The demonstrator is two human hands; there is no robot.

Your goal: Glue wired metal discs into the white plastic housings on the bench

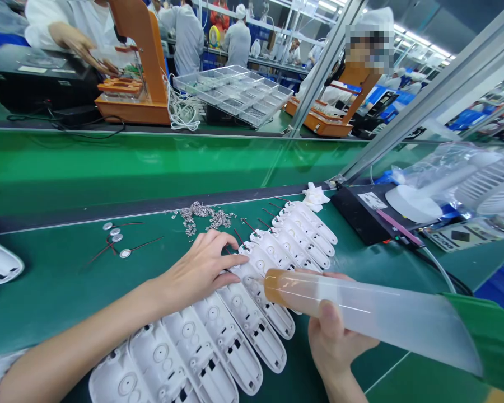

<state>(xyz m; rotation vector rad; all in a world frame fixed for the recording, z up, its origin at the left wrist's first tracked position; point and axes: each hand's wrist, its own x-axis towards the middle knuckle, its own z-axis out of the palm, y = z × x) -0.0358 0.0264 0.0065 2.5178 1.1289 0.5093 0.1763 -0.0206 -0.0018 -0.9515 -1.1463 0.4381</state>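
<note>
A long row of white plastic shells [252, 313] lies side by side on the green mat, running from lower left to upper right. My left hand [197, 268] rests on the shells near the row's middle, fingers bent and pressing down on one. My right hand [334, 336] grips a translucent glue syringe tube [361, 310] with amber fluid at its tip end, pointed left toward the shells by my left fingers.
Small round discs with red wires [117, 240] and a heap of tiny metal parts [204, 215] lie behind the shells. A black box [365, 215] and a bagged white fan [445, 179] stand at right. Beyond the green conveyor [151, 162], other workers sit at orange presses [138, 67] and clear trays [235, 92].
</note>
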